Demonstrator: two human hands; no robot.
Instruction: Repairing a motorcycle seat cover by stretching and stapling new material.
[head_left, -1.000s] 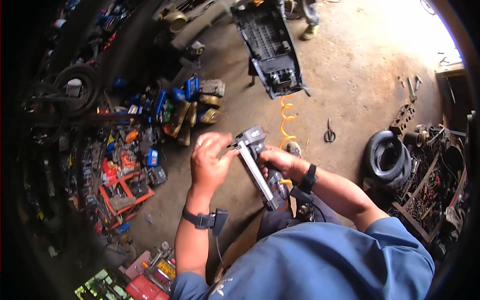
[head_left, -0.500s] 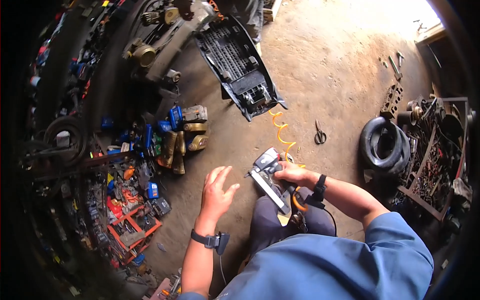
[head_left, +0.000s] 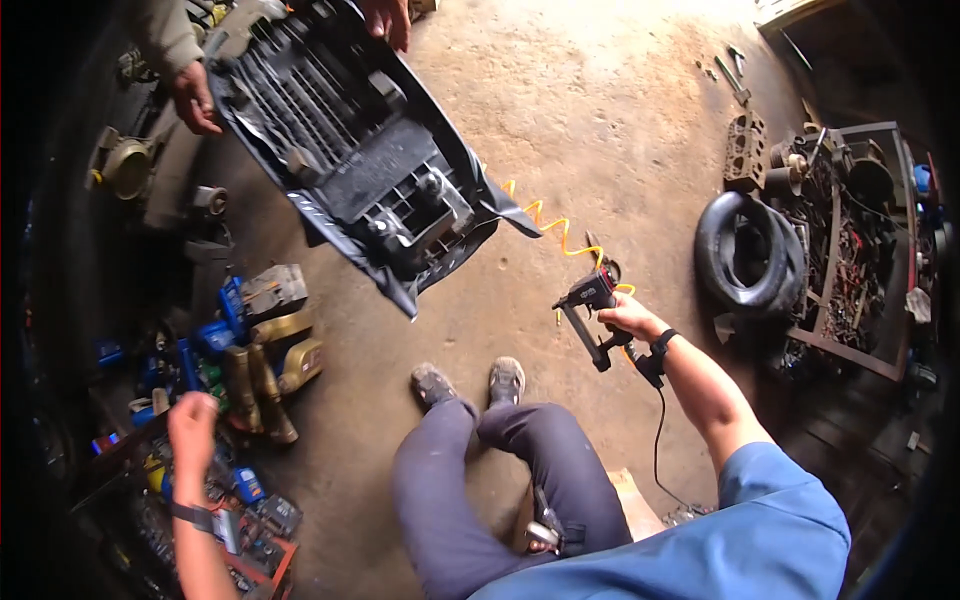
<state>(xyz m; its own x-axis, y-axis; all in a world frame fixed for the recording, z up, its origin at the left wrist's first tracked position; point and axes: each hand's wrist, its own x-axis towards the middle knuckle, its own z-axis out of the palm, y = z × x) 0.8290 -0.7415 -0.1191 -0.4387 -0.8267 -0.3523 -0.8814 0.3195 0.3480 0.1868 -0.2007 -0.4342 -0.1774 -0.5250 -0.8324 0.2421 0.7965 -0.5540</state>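
My right hand point(head_left: 630, 318) grips a black air staple gun point(head_left: 588, 315), held out to the right of my legs. A coiled orange air hose point(head_left: 562, 232) trails behind the tool. My left hand point(head_left: 192, 425) is raised at the left above the bottles, its fingers curled in a loose, blurred fist with nothing visible inside. Ahead of me hangs a motorcycle seat point(head_left: 375, 170), underside up, showing its ribbed black plastic base and the black cover folded round the edge. Another person's hands point(head_left: 195, 98) hold it at the far end.
Blue and gold bottles point(head_left: 268, 385) cluster at the left beside a red metal frame point(head_left: 275, 572). To the right lie black inner tubes point(head_left: 742, 252), a perforated metal block point(head_left: 744, 150) and a metal bin point(head_left: 822, 345) full of scrap. Scissors point(head_left: 605, 262) lie partly behind the staple gun.
The staple gun has moved from over my lap forward and right. My left hand has swung left and its fingers have curled. The seat appears nearer, with another person's hands now visible on it.
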